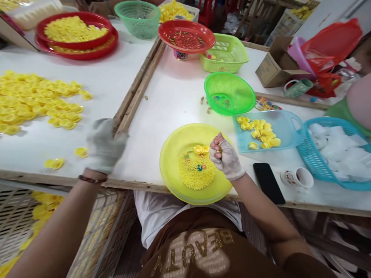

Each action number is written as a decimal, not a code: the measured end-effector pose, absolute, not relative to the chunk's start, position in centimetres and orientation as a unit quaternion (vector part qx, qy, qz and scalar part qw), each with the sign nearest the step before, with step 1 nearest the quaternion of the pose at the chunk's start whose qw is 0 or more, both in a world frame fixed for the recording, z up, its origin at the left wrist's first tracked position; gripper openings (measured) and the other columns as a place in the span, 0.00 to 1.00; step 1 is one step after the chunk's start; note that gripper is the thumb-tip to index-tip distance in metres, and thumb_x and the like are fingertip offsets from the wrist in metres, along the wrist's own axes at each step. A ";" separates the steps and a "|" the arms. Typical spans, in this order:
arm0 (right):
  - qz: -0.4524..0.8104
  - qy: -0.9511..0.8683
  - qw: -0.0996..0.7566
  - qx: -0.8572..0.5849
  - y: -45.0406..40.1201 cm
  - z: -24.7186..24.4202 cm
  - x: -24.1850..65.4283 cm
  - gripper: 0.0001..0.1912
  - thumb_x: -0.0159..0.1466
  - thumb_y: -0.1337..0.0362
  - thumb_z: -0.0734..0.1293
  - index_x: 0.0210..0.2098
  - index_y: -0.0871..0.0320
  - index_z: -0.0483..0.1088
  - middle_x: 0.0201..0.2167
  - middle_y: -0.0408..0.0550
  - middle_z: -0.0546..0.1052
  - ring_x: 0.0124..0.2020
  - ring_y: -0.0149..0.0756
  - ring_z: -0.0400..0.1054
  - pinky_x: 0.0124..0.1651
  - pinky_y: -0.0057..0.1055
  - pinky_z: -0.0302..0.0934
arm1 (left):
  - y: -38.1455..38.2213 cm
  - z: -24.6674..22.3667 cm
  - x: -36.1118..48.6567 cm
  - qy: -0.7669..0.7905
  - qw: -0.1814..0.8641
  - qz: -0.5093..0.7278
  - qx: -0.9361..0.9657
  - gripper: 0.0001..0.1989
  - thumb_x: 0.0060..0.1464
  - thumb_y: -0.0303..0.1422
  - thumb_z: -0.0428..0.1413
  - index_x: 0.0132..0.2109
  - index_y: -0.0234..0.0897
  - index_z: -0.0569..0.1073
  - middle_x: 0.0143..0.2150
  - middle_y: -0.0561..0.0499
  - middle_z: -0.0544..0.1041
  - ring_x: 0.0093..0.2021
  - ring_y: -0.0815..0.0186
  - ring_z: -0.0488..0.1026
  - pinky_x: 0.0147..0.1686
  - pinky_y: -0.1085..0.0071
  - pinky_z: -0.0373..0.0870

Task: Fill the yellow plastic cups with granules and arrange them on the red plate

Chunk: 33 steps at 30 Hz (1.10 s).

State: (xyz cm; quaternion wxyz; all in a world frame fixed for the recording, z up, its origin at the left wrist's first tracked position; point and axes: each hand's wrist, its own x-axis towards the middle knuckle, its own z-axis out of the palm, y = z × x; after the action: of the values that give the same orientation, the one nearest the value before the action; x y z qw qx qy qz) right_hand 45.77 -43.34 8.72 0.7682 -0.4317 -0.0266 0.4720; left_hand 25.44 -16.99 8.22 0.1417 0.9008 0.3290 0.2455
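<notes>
My left hand (104,144), in a pale glove, is smeared by motion over the wooden strip at the left, close to a few loose yellow cup-shaped pieces (81,152). Its fingers cannot be made out. My right hand (226,156), in a glove that leaves the fingertips bare, is closed above the right side of a yellow plate (171,154). Something small and yellowish shows between its fingers, too small to name. On the plate lie a heap of tiny yellow pieces (198,175), two yellow cup-shaped pieces (201,149) and a few coloured bits.
Many yellow pieces (31,100) spread over the left table. A wooden strip (142,85) divides the surfaces. Right of the plate are a blue tray (285,133), a phone (268,183), a mug (301,178) and a blue basket (307,148). Behind stands a green bowl (243,92).
</notes>
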 end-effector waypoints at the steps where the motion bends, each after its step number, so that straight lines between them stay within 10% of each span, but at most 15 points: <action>1: 0.463 -0.024 0.775 -0.430 -43.3 8.9 46.0 0.23 0.60 0.51 0.73 0.27 0.56 0.58 0.20 0.32 0.59 0.14 0.18 0.49 0.13 0.17 0.42 | -18.8 8.2 27.2 0.289 0.153 0.247 0.912 0.12 0.62 0.35 0.53 0.50 0.35 0.71 0.47 0.47 0.76 0.47 0.62 0.71 0.51 0.62 0.70; 9: 0.415 -0.048 0.801 -0.430 -42.9 9.3 46.1 0.23 0.61 0.48 0.72 0.29 0.55 0.57 0.21 0.32 0.59 0.15 0.19 0.51 0.13 0.18 0.43 | -29.8 5.5 39.6 0.128 0.181 -0.072 0.972 0.13 0.53 0.31 0.58 0.46 0.34 0.75 0.50 0.38 0.73 0.47 0.51 0.74 0.39 0.62 0.70; 20: 0.290 -0.127 0.836 -0.448 -41.3 9.1 44.5 0.21 0.62 0.48 0.70 0.29 0.55 0.60 0.22 0.35 0.62 0.17 0.23 0.60 0.17 0.22 0.53 | -32.6 6.2 35.1 0.100 0.457 0.059 0.882 0.09 0.46 0.27 0.57 0.38 0.35 0.70 0.32 0.52 0.73 0.30 0.67 0.67 0.33 0.69 0.64; 33: 0.271 -0.161 0.832 -0.456 -41.5 9.1 43.9 0.20 0.65 0.50 0.69 0.26 0.55 0.60 0.21 0.35 0.60 0.17 0.24 0.61 0.18 0.25 0.56 | -32.7 7.1 33.9 0.111 0.471 0.102 0.869 0.11 0.48 0.27 0.58 0.41 0.35 0.73 0.36 0.50 0.77 0.33 0.65 0.72 0.36 0.67 0.68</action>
State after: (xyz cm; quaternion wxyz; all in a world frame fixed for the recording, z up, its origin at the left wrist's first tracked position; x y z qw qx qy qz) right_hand 43.87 -41.52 9.06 0.8324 -0.4559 -0.1610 0.2708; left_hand 33.94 -32.72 7.09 0.4713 0.8689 0.1113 0.1024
